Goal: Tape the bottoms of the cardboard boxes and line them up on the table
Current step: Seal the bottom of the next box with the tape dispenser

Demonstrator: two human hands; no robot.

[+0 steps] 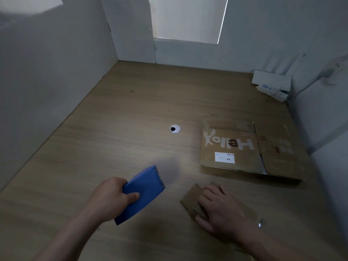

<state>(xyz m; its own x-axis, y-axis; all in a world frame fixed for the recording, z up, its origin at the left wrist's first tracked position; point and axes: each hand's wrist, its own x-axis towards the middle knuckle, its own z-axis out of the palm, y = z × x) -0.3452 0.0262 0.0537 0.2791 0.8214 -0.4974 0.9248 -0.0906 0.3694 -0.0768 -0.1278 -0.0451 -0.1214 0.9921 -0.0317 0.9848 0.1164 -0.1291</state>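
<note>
My left hand [111,200] grips a blue tape dispenser [143,191] just above the wooden table [113,138], its toothed end pointing away to the right. My right hand [220,210] lies on a small flattened cardboard box [190,198] near the front of the table; its fingers curve over the box's left part, with the thumb at the near edge. The box shows only as a brown strip to the left of and beyond the hand. A stack of larger flattened cardboard boxes [231,147], the top one printed "Hello" with a white label, lies to the right.
A round cable hole [175,128] sits in the table's middle. A white router [271,80] and a power strip [273,92] stand in the far right corner. White walls close in the table at left, back and right.
</note>
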